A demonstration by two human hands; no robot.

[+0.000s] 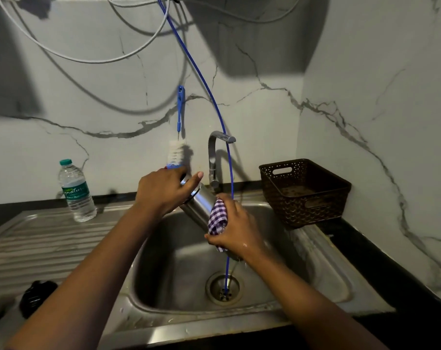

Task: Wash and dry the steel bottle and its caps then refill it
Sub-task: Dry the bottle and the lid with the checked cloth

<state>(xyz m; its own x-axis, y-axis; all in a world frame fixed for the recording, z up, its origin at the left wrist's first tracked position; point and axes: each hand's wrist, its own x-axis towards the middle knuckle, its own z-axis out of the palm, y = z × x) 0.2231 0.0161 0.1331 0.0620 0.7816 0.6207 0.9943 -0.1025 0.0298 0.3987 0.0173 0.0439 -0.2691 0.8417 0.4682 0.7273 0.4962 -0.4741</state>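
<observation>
Sink (168,261), drying step: the steel bottle (200,202) hangs tilted above the basin, mouth toward 10 o'clock, base toward 4 o'clock, just in front of the tap (214,157). To dry it well, I judge the checked cloth (218,217) should twist round wall and base against a firm counter-hold. My left hand (161,190) curls its fingers round the neck. My right hand (239,231) closes its fingers on the cloth, wrapping it round the base.

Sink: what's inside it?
In the sink, a blue tube runs down to the drain. The right hand, cloth and bottle hide part of its back wall.
</observation>
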